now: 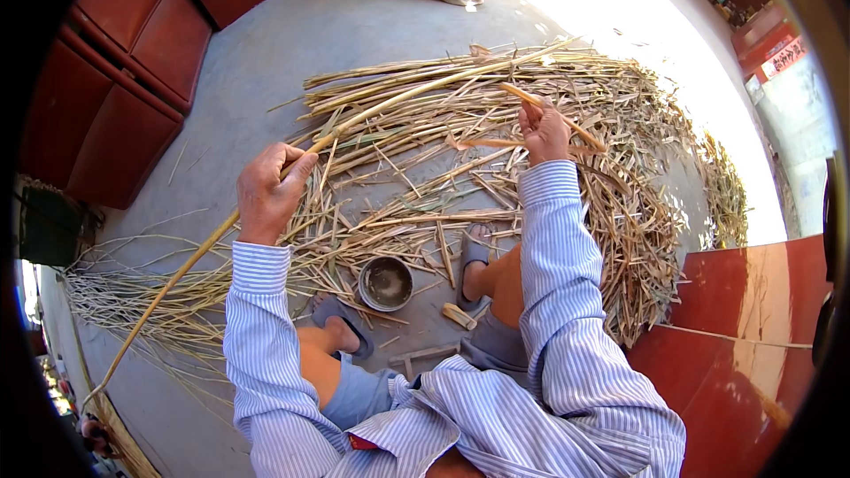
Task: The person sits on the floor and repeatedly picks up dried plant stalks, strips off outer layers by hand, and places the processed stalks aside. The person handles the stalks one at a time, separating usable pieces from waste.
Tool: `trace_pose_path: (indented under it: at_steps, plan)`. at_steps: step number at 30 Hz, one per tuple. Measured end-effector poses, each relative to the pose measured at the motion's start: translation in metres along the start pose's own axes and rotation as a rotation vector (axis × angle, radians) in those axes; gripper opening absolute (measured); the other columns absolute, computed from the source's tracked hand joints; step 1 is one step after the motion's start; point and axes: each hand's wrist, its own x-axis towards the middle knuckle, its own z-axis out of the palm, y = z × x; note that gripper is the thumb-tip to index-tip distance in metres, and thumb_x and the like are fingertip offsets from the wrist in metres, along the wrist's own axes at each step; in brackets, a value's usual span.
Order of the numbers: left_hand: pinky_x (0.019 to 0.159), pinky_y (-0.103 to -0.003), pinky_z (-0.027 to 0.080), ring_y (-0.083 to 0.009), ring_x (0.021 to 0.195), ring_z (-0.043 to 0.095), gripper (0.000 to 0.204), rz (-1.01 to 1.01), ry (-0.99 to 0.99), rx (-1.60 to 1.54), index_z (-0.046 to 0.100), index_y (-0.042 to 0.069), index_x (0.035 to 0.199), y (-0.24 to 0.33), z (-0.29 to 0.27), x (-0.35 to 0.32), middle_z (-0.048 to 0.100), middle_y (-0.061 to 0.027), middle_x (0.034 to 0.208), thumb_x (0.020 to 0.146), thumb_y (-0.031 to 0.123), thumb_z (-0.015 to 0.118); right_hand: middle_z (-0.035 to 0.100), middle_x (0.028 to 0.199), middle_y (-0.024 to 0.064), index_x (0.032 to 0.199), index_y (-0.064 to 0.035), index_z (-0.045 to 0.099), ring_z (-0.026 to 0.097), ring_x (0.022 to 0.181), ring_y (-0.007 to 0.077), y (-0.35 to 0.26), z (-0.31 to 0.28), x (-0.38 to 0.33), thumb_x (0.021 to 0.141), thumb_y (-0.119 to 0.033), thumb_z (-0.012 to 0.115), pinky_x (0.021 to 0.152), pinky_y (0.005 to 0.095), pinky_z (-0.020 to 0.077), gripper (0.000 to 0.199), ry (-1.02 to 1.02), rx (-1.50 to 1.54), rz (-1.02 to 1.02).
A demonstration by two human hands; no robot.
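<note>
I am gripping a long yellow reed stalk (266,204) in my closed left hand (268,188) while my right hand (543,130) is pinching a short split strip (567,124) above the heap of husks (496,177)

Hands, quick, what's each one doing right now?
Left hand: closed around a long reed stalk.
Right hand: closed, pinching a short strip of reed.
</note>
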Motion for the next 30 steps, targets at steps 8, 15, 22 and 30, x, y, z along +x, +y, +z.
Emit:
trace_pose_path:
  at_steps: [8, 15, 22, 30]
  plan:
    - [0.054, -0.028, 0.043, -0.0117, 0.058, 0.057, 0.019, -0.161, -0.164, -0.114, 0.065, -0.002, 0.079, -0.018, -0.027, -0.024, 0.063, -0.0066, 0.067, 0.084, 0.013, 0.075, 0.064, 0.111, 0.015, 0.118, 0.0015, 0.052, 0.064, 0.095, 0.0202, 0.012, 0.028, -0.019, 0.101, -0.02, 0.053, 0.077, 0.029, 0.0576, 0.028, -0.538, 0.049, 0.346]
    - [0.05, -0.021, 0.036, -0.0034, 0.056, 0.046, 0.029, -0.405, -0.276, -0.226, 0.059, 0.003, 0.073, -0.071, -0.07, -0.043, 0.055, 0.0027, 0.062, 0.088, 0.023, 0.074, 0.065, 0.099, 0.0044, 0.123, -0.0046, 0.058, 0.062, 0.087, 0.0139, 0.015, 0.033, -0.011, 0.098, -0.023, 0.059, 0.077, 0.0297, 0.0551, 0.032, -0.474, 0.128, 0.2]
    - [0.049, -0.022, 0.034, -0.0039, 0.054, 0.044, 0.03, -0.455, -0.308, -0.179, 0.058, 0.003, 0.072, -0.079, -0.076, -0.054, 0.052, 0.0027, 0.06, 0.088, 0.022, 0.074, 0.065, 0.096, 0.0023, 0.119, -0.0082, 0.06, 0.062, 0.088, 0.0136, 0.015, 0.034, -0.011, 0.098, -0.026, 0.059, 0.076, 0.0305, 0.0544, 0.027, -0.616, 0.117, 0.209]
    - [0.05, -0.024, 0.031, -0.0053, 0.056, 0.041, 0.026, -0.262, -0.074, -0.025, 0.06, 0.002, 0.075, -0.074, -0.081, -0.058, 0.052, 0.0015, 0.06, 0.085, 0.02, 0.077, 0.065, 0.078, 0.0006, 0.094, -0.0088, 0.065, 0.064, 0.069, 0.0115, 0.021, 0.039, -0.012, 0.094, -0.025, 0.066, 0.06, 0.0256, 0.0533, 0.017, -0.341, -0.084, 0.162]
